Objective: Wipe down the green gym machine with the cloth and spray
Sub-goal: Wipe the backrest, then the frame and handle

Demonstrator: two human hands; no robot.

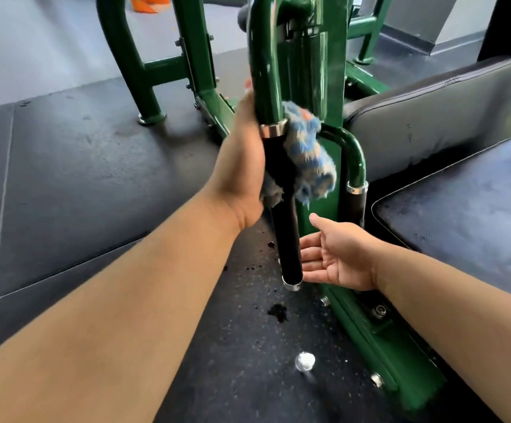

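Dark rubber floor mats (65, 178), seamed at the left and speckled near, carry the green machine (162, 67). Its round foot (152, 117) stands far left, and its bolted base rail (407, 370) runs along the near right. Dark wet blots (277, 312) lie mid-floor, with a small shiny round object (305, 361) nearer. An orange thing (149, 1) lies far off.

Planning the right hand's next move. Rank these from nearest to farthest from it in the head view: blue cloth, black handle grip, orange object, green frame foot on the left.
1. Black handle grip, right beside the right hand.
2. Blue cloth, higher up that handle, held by the left hand.
3. Green frame foot, on the floor, far left.
4. Orange object, top left, beyond the frame.
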